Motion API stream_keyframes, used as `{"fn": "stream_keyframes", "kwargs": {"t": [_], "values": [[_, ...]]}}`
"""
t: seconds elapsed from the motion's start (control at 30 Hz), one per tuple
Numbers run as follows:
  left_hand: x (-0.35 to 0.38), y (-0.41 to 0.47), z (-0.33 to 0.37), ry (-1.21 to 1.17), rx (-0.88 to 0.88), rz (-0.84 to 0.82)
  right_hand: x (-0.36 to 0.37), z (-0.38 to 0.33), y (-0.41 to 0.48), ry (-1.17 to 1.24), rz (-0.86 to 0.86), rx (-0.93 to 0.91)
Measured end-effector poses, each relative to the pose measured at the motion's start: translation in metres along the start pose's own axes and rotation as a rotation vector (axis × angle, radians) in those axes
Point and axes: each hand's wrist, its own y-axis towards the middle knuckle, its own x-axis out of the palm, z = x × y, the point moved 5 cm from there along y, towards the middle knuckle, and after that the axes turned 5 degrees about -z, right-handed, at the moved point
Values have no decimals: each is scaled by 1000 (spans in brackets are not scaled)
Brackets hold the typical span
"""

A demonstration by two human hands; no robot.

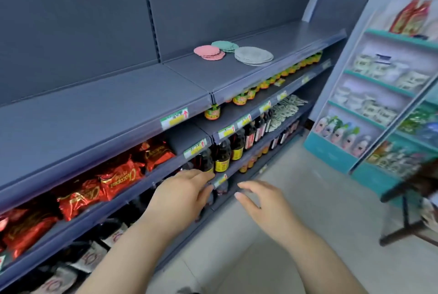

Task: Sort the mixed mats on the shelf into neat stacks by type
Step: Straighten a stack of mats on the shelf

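Left hand (182, 195) and right hand (263, 201) hang spread and empty, well below the grey mats (254, 55) on the shelf (237, 75). Pink mats (209, 52) and green mats (224, 46) lie just left of them. Best to reach up and square each fanned stack.

Three mat stacks total: one pink stack (209, 52), one green stack (225, 46), one grey stack (254, 55). Two hands, left hand (182, 191) plus right hand (263, 201). No clean count on the dark bottles (222, 153) or red snack bags (118, 177), too blurry.
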Motion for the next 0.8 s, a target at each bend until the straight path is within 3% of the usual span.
{"fn": "stream_keyframes", "kwargs": {"t": [0.3,0.6,0.8], "values": [[48,134,30,-9,22,8,-59,81,89,6,-87,15],[54,317,54,-19,154,87,-163,159,207,-19,30,88],[72,398,66,0,101,89,-210,207,272,77,54,58]]}}
